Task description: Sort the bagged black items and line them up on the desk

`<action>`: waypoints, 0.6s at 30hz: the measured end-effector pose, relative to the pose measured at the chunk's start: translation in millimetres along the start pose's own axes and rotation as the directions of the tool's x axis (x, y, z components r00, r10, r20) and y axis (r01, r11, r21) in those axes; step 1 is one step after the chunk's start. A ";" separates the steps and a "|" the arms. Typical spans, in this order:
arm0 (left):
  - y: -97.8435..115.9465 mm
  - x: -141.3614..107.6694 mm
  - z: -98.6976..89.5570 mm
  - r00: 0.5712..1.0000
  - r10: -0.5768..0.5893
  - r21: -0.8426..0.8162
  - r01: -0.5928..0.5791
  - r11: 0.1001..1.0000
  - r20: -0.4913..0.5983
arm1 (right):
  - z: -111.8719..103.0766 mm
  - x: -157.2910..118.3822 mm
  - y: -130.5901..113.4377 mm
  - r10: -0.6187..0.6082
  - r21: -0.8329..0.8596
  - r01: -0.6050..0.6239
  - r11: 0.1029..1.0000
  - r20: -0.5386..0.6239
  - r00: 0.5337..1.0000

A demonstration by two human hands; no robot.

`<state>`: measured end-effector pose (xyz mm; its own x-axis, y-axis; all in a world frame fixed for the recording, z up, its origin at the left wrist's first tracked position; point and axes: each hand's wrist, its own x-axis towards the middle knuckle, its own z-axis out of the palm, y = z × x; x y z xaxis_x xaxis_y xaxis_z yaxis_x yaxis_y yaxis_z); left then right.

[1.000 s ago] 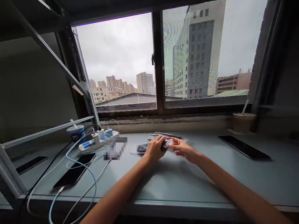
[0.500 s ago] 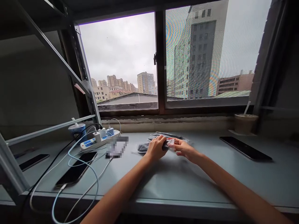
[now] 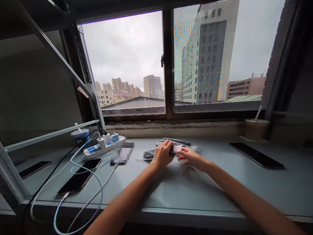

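Note:
My left hand (image 3: 163, 153) is closed around a dark item in clear plastic wrapping (image 3: 176, 149), whose exact kind I cannot make out. From the right, the fingers of my right hand (image 3: 192, 158) touch the loose plastic end of the same item. Under and behind both hands lie several flat dark items in clear plastic bags (image 3: 149, 154). My left palm and fingers hide much of the held item.
A power strip (image 3: 91, 150) with chargers and tangled cables stands left, near a charging phone (image 3: 80, 176) and a blue cup (image 3: 80, 137). Another phone (image 3: 34, 169) lies far left. Right are a black tablet-like slab (image 3: 256, 155) and a drink cup (image 3: 256, 129).
My right hand has shifted slightly, its fingers moving a little left and down along the wrapping. My left hand keeps hold of the item in almost the same place.

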<state>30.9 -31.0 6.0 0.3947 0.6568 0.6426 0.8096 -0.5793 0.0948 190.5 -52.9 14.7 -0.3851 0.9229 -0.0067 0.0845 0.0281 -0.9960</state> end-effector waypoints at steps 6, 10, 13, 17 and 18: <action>1.2 -0.6 -0.8 1.000 -0.011 -0.049 0.010 0.999 -0.012 | -1.3 0.8 1.6 0.012 -0.060 -0.012 0.998 0.002 1.000; 2.6 -1.1 -2.7 1.000 -0.022 -0.057 0.021 0.998 -0.008 | -1.1 2.5 3.3 0.007 -0.107 -0.009 0.994 -0.014 1.000; 3.4 -1.4 -3.1 1.000 -0.023 -0.056 0.023 0.998 0.005 | -0.2 3.4 3.7 -0.004 -0.151 -0.003 0.989 -0.047 0.999; 3.9 -0.7 -1.9 1.000 -0.024 -0.052 0.025 0.998 0.007 | 0.3 6.1 3.9 -0.055 -0.185 0.036 0.982 -0.096 0.994; 3.6 -0.4 -1.6 1.000 -0.023 -0.049 0.024 0.999 0.007 | 0.1 7.0 3.9 -0.068 -0.193 0.044 0.980 -0.119 0.991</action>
<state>32.9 -34.0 7.3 0.3789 0.6735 0.6346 0.7965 -0.5865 0.1469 188.1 -46.4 10.7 -0.2776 0.9581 0.0713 0.2429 0.1418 -0.9596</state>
